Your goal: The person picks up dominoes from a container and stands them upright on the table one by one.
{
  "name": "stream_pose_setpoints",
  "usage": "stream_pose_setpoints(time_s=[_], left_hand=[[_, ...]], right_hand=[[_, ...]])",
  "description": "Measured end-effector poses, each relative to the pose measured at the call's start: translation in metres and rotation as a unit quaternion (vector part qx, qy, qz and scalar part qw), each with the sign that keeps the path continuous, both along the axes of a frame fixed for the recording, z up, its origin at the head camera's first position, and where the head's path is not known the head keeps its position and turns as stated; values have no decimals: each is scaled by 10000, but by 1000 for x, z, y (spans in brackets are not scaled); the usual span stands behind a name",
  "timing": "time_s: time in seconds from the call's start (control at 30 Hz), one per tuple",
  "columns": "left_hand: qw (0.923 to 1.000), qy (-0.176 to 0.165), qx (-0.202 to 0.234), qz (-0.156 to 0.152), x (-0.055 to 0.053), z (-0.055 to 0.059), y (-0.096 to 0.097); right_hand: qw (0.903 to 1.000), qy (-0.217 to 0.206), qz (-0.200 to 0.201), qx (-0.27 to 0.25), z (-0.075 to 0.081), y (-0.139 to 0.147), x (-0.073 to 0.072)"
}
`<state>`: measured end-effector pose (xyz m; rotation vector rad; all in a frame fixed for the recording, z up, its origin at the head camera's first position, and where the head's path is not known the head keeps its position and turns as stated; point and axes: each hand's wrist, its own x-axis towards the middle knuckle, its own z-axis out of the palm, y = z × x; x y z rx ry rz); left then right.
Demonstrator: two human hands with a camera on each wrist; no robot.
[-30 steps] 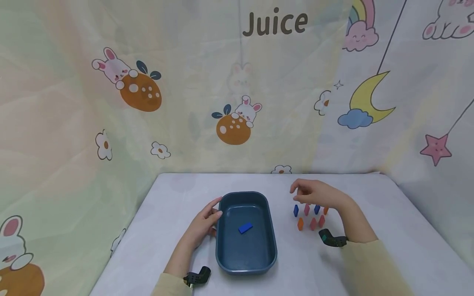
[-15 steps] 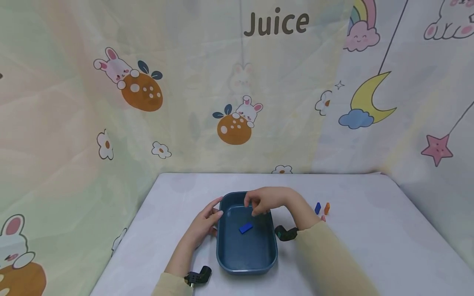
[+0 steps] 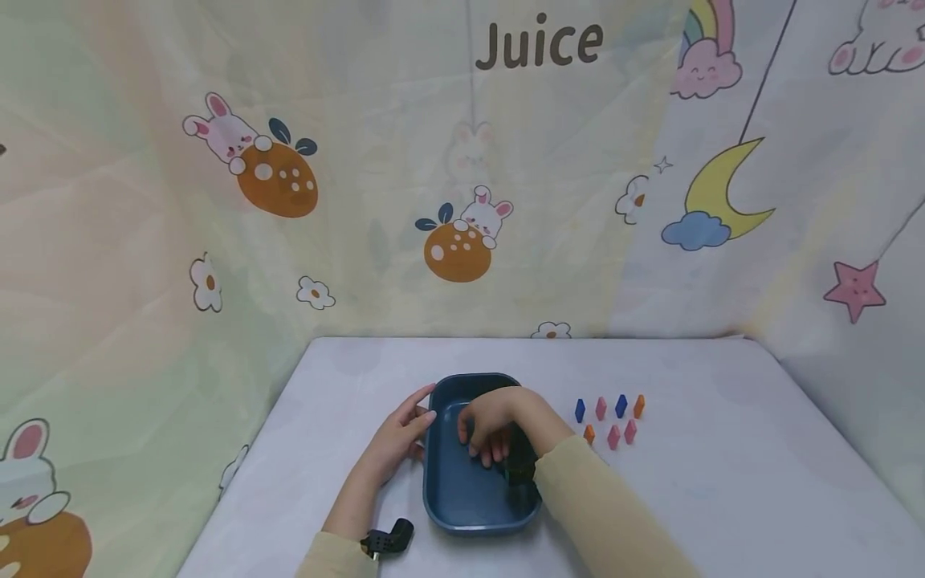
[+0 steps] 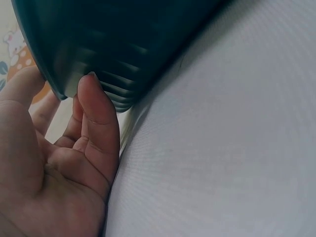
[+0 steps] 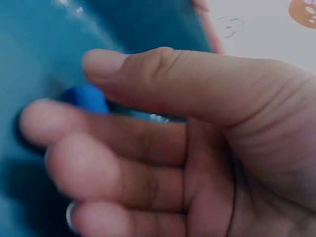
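Observation:
A dark blue-green plastic tray (image 3: 473, 514) stands mid-table. My left hand (image 3: 393, 440) holds its left side, the thumb at the rim and other fingers against the outer wall (image 4: 143, 54). Inside the tray, my right hand (image 3: 499, 421) reaches down with bent fingers, thumb and fingertips apart. A small blue block (image 5: 88, 98) lies on the tray bottom, seen through the gap between thumb and fingers in the right wrist view. In the head view the hand hides this block. Contact between fingertips and block is not plain.
Right of the tray, several small blocks stand in two rows, among them a blue block (image 3: 621, 405), a pink block (image 3: 613, 437) and an orange block (image 3: 639, 406). The white tabletop (image 3: 723, 482) meets a printed cloth backdrop (image 3: 361, 201).
My right hand has moved left from above the standing blocks, over the tray's right rim, and down to the blue block inside. My left hand stays at the tray.

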<state>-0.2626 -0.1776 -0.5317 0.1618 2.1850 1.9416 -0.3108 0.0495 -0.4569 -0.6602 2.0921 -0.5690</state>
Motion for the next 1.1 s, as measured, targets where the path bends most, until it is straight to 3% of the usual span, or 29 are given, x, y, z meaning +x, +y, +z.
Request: stream_pose_setpoints(time_s=[0.1,0.3,0.6,0.87,1.1], left_hand=[[10000,-8,23,-21,0,0,2],[10000,13,27,-51,-2,2,1],[9999,-44,49,-82,-1,2,1],[9999,-36,55,-78,-2,1,0],[10000,24,66,-63,-1,0,2]], right_hand=[[9996,208,-74,-149,-6,1,-2],[9918,1163,-203,-489,-13,-2,-3],[9812,1918,-26,-228,-16,-6,-1],[9685,2479,226,11,-12,-8,-1],[9600,2779,190,-281,0,0,-2]])
